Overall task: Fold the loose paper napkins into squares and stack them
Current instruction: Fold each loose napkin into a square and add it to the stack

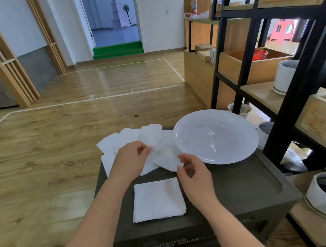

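Folded stack [158,199] lies nearest; both hands, left hand [130,158] and right hand [193,173], pinch a loose napkin [165,158] beside the plate [215,137].

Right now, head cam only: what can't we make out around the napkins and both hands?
- Stack count: the folded stack shows only its top sheet and thin edges, too fine to count.
- Loose pile: the left hand and the sheets' own overlap hide how many remain.
- Held napkin: crumpled, fold state unclear; the right hand covers one corner.
- Bowl hides the box top behind it.
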